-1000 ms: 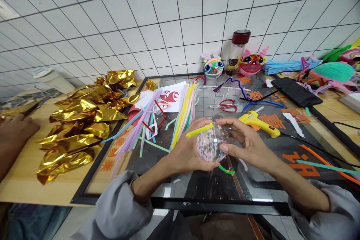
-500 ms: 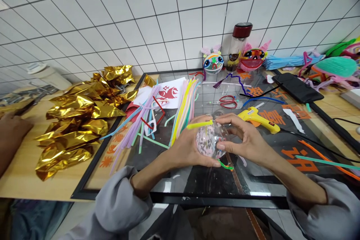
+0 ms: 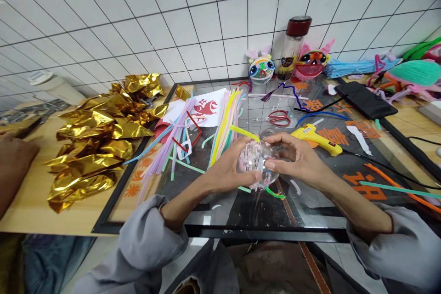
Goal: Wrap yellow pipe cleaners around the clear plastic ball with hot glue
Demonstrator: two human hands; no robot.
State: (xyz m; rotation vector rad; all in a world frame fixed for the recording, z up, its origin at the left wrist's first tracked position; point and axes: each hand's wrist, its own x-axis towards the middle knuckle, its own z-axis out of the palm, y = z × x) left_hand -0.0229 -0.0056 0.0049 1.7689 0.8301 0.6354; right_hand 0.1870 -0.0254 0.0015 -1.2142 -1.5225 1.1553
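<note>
Between my two hands is a clear plastic ball (image 3: 257, 165), its left half lined with pale, speckled stuff. My left hand (image 3: 229, 167) wraps the ball's left side, thumb across the front. On its right side, my right hand (image 3: 296, 158) grips with thumb and curled fingers. A yellow pipe cleaner (image 3: 244, 132) sticks out at the top near my left fingers. Below the ball lies a short green and orange twisted piece (image 3: 274, 194). Just left is a bundle of pastel pipe cleaners (image 3: 225, 121).
A yellow glue gun (image 3: 319, 140) with a black cord lies to the right. Red-handled scissors (image 3: 278, 118) lie behind the ball. Gold foil (image 3: 93, 133) covers the left side, beside another person's hand (image 3: 17, 156). A bottle (image 3: 292, 50) stands between two decorated balls.
The ball has turned slightly in my hands, and the yellow pipe cleaner now slants down to the right. My left thumb has moved up over the ball's front.
</note>
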